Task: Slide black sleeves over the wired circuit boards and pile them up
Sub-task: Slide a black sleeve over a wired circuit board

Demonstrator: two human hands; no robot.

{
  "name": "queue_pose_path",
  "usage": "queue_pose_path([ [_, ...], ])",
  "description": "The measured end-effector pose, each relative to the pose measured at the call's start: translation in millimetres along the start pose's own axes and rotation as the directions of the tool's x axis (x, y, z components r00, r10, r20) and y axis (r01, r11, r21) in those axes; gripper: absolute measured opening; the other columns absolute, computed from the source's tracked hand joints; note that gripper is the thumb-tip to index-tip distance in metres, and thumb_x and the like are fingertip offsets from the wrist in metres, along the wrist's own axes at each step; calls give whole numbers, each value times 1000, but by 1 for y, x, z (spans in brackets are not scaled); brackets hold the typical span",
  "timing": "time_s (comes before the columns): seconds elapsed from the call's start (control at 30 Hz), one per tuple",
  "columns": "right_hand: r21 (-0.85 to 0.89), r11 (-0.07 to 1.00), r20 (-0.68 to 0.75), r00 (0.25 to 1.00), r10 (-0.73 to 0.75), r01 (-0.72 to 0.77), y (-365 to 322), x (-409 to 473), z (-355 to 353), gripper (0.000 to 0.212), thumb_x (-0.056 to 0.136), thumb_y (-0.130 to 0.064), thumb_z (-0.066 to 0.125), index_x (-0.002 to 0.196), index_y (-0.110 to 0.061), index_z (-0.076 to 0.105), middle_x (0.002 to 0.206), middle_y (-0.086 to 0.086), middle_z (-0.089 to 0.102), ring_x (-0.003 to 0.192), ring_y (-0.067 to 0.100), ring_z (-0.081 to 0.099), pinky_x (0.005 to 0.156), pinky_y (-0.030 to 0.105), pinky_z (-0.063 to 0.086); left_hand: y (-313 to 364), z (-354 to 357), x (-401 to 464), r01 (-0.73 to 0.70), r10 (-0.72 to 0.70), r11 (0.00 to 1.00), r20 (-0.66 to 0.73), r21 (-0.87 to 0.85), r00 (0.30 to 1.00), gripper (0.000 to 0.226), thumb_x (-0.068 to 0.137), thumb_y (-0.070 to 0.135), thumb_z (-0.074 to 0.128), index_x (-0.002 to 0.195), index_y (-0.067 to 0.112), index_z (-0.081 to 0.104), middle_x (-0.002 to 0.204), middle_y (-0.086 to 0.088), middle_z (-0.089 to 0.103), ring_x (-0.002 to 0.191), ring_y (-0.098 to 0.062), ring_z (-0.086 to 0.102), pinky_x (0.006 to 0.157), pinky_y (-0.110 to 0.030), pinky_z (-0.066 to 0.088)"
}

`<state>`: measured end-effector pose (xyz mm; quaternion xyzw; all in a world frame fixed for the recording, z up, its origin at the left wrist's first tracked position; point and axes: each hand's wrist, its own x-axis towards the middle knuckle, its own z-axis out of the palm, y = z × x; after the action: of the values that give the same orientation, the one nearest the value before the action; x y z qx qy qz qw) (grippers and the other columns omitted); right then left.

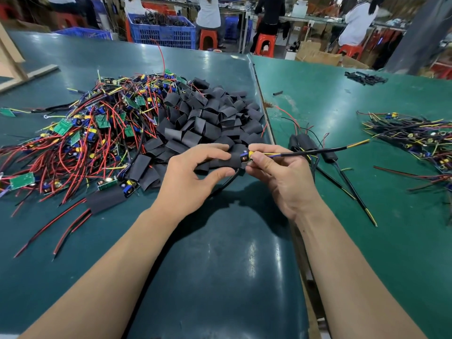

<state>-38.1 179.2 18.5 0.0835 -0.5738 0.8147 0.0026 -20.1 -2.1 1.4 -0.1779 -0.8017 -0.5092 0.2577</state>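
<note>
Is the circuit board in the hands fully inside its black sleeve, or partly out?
Partly out: the circuit board shows blue and yellow parts past the end of the black sleeve.

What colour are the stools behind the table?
Orange-red stools, clearest in the head view.

Looks like a small electronics assembly factory floor. Long green-topped workbenches (318, 99) are heaped with wired circuit boards (93, 128) and black sleeves (210, 118). Behind them are blue plastic crates (161, 33), orange stools (208, 39) and other workers (209, 11) at benches.
</note>
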Motion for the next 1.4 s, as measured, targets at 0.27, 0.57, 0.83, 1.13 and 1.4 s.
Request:
queue_pose_path([
  [0.27,-111,989,-14,994,-105,103,-3,-1,0,22,77,6,72,86,-14,74,78,4,73,76,17,69,75,27,56,-2,2,0,109,-109,993,0,-54,994,25,77,18,82,97,24,68,103,14,71,99,1,67,93,-15,48],
  [0.57,-156,984,-22,995,-94,89,0,-1,4,25,70,4,77,82,-18,76,78,5,74,74,14,68,73,24,56,-1,3,-1,49,-50,998,-4,-48,999,25,78,16,81,93,27,65,110,9,71,104,-3,66,98,-25,50],
  [0.83,11,1000,41,999,25,-25,-5,-1,-1,22,58,-2,76,78,-11,76,81,13,73,78,24,70,71,28,57,0,2,-2,2,-2,1000,-10,-19,1000,28,80,14,80,99,24,64,112,9,71,108,-4,65,100,-29,49],
  [1.13,0,996,56,994,92,-92,-7,-2,-4,21,63,7,70,81,-3,71,76,13,72,71,22,71,68,27,57,2,0,-3,-1,1,1000,29,27,1000,30,78,18,81,102,26,67,104,16,69,99,-4,66,94,-21,49],
  [1.4,-79,997,50,998,32,-28,-5,0,-4,36,68,23,61,67,-11,73,78,11,74,75,19,70,72,24,57,1,1,-1,75,-76,997,121,18,990,32,77,19,82,107,15,70,102,11,72,96,-1,68,92,-18,49],
])
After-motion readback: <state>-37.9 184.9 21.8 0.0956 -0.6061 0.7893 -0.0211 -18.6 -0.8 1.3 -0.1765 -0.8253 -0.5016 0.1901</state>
